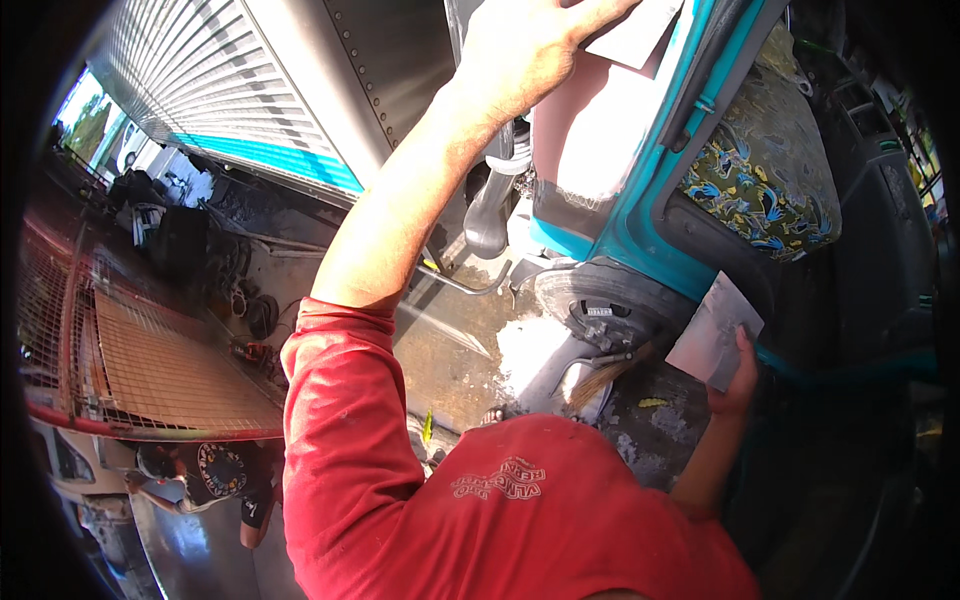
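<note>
My left arm reaches up to the top edge, where my left hand (515, 55) is partly cut off by the frame. Its fingers are closed on a thin grey plate (637, 38), which lies over a smooth pale panel (585, 120) of a turquoise vehicle cab (640, 215). I cannot tell whether this plate touches the panel. Lower right, my right hand (738, 385) grips another flat rectangular plate (712, 325), pale with grey smears, thumb on its face. That one is held beside the cab's doorway, above the dusty round step (610, 300).
A seat with a patterned cover (765, 190) shows inside the cab. Below the step are a straw broom (600, 385) and white dust on the floor. To the left stand a ribbed metal truck body (220, 70) and a red mesh frame (165, 350); another person (215, 475) is beyond it.
</note>
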Tool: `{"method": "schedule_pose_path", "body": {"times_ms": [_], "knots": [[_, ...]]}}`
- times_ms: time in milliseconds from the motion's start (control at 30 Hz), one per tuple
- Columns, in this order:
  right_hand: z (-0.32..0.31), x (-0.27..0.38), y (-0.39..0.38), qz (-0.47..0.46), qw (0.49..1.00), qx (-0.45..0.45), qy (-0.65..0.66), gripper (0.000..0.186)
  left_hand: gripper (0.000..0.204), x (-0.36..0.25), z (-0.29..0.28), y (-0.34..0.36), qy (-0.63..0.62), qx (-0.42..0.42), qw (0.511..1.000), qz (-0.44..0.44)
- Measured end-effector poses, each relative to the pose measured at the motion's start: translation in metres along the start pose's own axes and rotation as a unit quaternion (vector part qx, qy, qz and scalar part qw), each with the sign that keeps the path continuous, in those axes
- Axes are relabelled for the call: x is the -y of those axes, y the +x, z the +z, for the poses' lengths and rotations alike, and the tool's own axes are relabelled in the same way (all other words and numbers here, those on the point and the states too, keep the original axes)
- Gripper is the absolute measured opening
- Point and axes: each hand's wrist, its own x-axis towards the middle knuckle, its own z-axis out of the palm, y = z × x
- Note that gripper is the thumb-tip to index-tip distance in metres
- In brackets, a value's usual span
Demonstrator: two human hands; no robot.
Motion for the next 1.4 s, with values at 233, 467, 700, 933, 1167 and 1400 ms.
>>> {"method": "schedule_pose_path", "body": {"times_ms": [233,467,700,933,1167,1400], "knots": [[-0.003,0.008,-0.005,0.024,1.000,-0.002,-0.009,0.042,0.084,-0.050,0.052,-0.139,-0.017,0.074,0.997,-0.035],[0.001,0.024,-0.021,-0.005,0.999,-0.041,-0.035,0.045,0.069,-0.101,0.106,-0.274,-0.069,0.100,0.990,-0.066],[0.006,0.016,-0.016,0.014,1.000,0.014,-0.002,0.046,0.067,-0.114,0.049,-0.235,-0.110,0.139,0.980,-0.094],[0.003,-0.002,0.001,0.031,0.997,0.069,0.021,0.040,0.080,-0.032,-0.008,-0.046,-0.005,0.023,0.999,-0.046],[-0.002,-0.009,0.005,0.027,0.998,0.043,0.025,0.041,0.058,0.020,-0.018,0.057,0.021,-0.039,0.999,0.018],[-0.015,-0.006,0.004,0.062,0.997,0.022,0.035,0.044,0.074,-0.017,0.015,-0.027,0.031,0.002,0.998,-0.052]]}}
